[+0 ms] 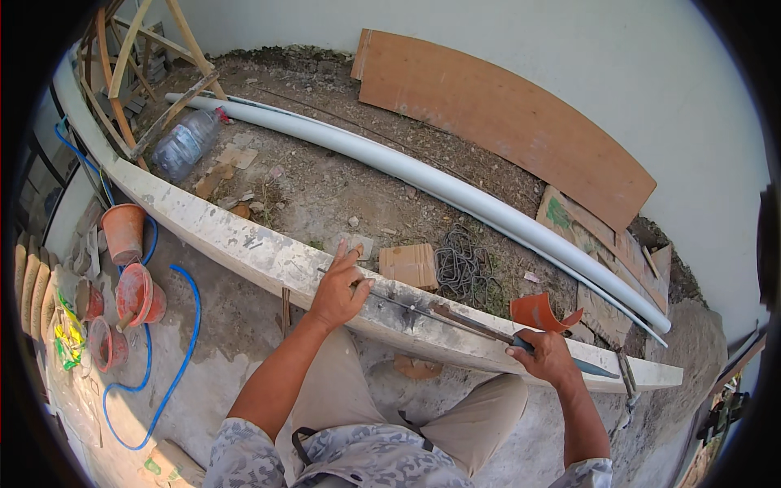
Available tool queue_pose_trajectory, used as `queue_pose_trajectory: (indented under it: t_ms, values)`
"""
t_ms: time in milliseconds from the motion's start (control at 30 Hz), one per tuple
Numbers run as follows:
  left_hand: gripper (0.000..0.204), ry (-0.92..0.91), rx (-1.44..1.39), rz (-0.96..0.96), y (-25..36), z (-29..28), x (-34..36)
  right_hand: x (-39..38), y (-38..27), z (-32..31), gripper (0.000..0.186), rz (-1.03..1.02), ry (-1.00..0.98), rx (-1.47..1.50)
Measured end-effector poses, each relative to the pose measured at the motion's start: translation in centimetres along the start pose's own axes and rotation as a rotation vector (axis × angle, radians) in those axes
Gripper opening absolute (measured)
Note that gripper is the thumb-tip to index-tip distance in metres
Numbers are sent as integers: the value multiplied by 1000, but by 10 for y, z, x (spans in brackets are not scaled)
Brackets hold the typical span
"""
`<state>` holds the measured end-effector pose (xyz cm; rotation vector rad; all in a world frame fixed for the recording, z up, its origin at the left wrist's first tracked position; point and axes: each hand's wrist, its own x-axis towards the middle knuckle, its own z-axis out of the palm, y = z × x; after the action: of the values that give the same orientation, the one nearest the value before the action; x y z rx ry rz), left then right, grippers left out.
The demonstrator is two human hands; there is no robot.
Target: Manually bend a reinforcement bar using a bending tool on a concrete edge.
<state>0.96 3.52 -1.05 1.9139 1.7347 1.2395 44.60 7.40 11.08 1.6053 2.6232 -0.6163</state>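
Observation:
My left hand is curled on a thin metal rod that lies along the top of a long pale concrete ledge. A short end of the rod shows left of that hand. Further right, my right hand is wrapped round the blue-grey handle of a long bar tool. Its dark, narrow metal end points left along the ledge, close to the rod. Whether the tool grips the rod, I cannot tell. Dark stains mark the ledge between my hands.
Beyond the ledge lie a cardboard box, tangled metal ties, an orange curved piece, a long white pipe and a leaning brown board. Orange buckets and a blue hose are at left.

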Motion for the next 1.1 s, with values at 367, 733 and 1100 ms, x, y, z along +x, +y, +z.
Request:
queue_pose_trajectory:
  t_ms: [367, 733, 1100]
  values:
    - [40, -164, -42, -18, -3, -4, 11, 85, 8, -29, 33, -401, 28, -320]
    - [37, -110, -32, -23, -2, -4, 8, 177, -5, -55, 25, -634, -75, -676]
    - [37, -81, -16, -22, 3, -1, 9, 256, -20, -52, 35, -886, -249, -732]
